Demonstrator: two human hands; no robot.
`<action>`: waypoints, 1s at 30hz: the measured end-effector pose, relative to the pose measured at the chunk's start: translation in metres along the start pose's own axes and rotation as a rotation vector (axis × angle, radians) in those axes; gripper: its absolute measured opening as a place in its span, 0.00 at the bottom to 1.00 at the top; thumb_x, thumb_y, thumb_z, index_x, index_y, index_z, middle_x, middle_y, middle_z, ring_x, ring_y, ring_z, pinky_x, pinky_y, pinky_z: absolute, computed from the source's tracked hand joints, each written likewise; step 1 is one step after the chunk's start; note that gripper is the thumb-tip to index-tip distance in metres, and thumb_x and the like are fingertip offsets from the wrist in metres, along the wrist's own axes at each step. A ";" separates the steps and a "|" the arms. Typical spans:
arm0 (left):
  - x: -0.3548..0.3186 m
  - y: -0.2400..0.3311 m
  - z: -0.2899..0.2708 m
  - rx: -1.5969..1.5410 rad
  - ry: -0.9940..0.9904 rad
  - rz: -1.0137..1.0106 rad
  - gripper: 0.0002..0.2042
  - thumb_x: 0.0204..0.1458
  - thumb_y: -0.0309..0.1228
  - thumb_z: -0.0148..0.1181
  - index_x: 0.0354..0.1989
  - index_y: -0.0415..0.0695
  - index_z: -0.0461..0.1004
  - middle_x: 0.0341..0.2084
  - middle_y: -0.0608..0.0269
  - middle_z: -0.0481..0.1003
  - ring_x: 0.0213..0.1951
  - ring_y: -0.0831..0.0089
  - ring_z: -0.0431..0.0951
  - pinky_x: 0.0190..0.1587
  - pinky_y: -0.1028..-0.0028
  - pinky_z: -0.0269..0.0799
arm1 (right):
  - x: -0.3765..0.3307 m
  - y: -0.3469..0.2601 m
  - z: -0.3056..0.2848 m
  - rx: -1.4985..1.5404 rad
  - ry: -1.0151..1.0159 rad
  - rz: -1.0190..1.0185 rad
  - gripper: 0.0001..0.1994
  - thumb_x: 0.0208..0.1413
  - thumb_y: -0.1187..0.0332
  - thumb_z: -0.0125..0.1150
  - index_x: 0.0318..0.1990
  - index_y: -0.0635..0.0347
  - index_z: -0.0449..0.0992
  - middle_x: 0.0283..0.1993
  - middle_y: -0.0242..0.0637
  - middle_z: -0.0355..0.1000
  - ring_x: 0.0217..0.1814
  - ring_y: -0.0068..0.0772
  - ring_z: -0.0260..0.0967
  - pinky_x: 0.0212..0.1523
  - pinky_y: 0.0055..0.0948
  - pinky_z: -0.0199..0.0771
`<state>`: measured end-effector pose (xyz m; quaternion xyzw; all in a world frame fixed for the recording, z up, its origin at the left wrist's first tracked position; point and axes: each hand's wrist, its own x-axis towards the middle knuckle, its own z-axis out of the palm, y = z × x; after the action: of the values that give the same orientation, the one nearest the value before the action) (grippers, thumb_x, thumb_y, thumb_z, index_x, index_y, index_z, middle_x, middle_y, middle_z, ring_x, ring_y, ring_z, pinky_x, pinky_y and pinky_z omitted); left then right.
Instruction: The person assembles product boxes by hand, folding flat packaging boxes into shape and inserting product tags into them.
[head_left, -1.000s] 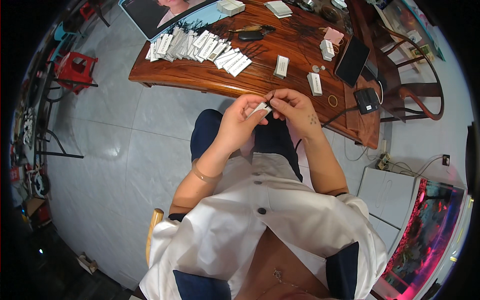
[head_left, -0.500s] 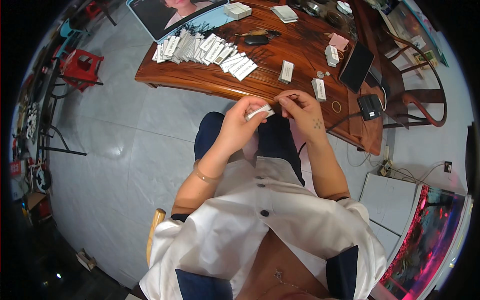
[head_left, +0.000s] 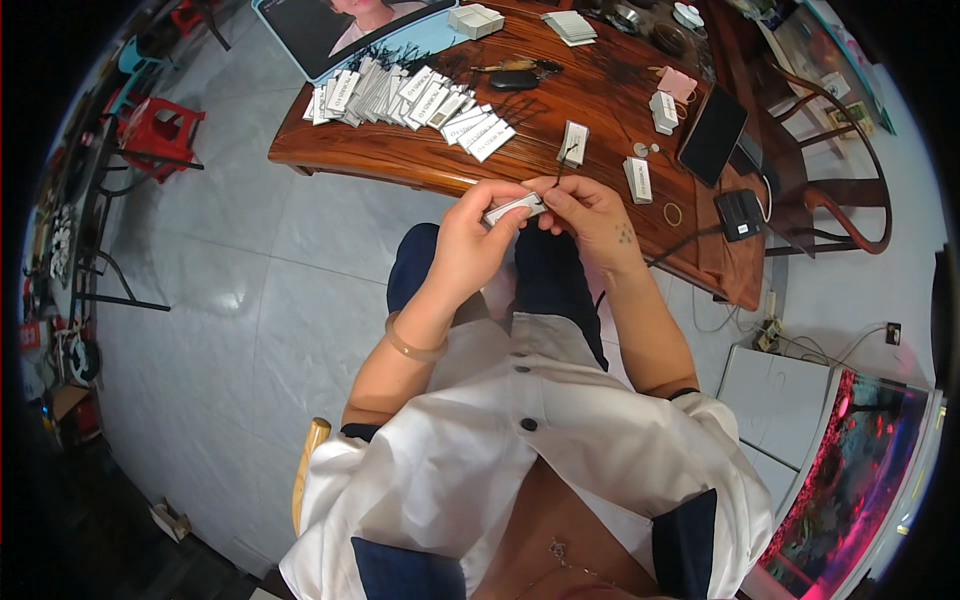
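Wooden table (head_left: 600,110) ahead, tag row (head_left: 410,100) on it. Left hand (head_left: 475,240) pinches white tag (head_left: 515,209), long axis pointing right; right hand (head_left: 590,210) fingertips closed at its far end.

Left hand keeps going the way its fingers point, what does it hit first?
Likely the edge of the wooden table, near the fanned row of white tags. The left hand points up-frame; height relative to the tabletop is unclear.

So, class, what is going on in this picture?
A seated person holds a small white tag between both hands, the left hand gripping it and the right hand pinching its end. Ahead, on the wooden table, a row of similar tags lies fanned out, with a dark tablet farther right.
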<state>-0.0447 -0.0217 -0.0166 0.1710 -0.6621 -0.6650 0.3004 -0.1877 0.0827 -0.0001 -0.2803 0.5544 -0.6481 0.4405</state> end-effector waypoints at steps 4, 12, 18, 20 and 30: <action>-0.002 0.001 0.000 -0.010 -0.004 -0.022 0.08 0.54 0.20 0.58 0.42 0.35 0.71 0.35 0.60 0.76 0.35 0.78 0.75 0.40 0.79 0.73 | 0.000 0.005 0.006 0.055 0.057 -0.165 0.07 0.57 0.70 0.60 0.37 0.66 0.77 0.39 0.35 0.74 0.29 0.16 0.66 0.29 0.14 0.66; 0.004 0.000 -0.003 0.351 0.096 0.185 0.06 0.51 0.23 0.62 0.37 0.39 0.74 0.32 0.63 0.76 0.36 0.76 0.73 0.40 0.75 0.69 | 0.001 -0.003 0.008 -0.280 0.117 -0.328 0.05 0.55 0.74 0.59 0.32 0.67 0.77 0.36 0.35 0.74 0.30 0.21 0.67 0.30 0.20 0.67; 0.046 -0.005 -0.004 0.787 0.248 0.413 0.06 0.48 0.31 0.64 0.34 0.47 0.78 0.31 0.61 0.77 0.34 0.62 0.73 0.39 0.67 0.64 | 0.043 -0.019 -0.011 -0.857 0.153 -0.430 0.07 0.52 0.67 0.60 0.32 0.60 0.78 0.36 0.37 0.75 0.34 0.38 0.71 0.36 0.33 0.69; 0.063 -0.011 -0.006 0.846 0.251 0.345 0.05 0.48 0.33 0.63 0.33 0.50 0.78 0.30 0.65 0.77 0.36 0.62 0.73 0.41 0.65 0.62 | 0.063 -0.025 -0.013 -0.976 0.176 -0.409 0.08 0.52 0.64 0.60 0.33 0.59 0.79 0.37 0.36 0.75 0.37 0.38 0.71 0.39 0.35 0.68; 0.054 -0.028 -0.019 1.115 0.271 0.598 0.10 0.44 0.33 0.65 0.37 0.52 0.79 0.40 0.71 0.74 0.43 0.64 0.69 0.45 0.64 0.60 | 0.066 -0.042 -0.059 -1.406 0.147 -0.483 0.22 0.44 0.57 0.67 0.46 0.57 0.77 0.47 0.36 0.75 0.52 0.39 0.68 0.54 0.40 0.60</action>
<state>-0.0788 -0.0714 -0.0361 0.1919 -0.8834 -0.0814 0.4196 -0.2785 0.0524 0.0185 -0.5659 0.7890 -0.2366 -0.0354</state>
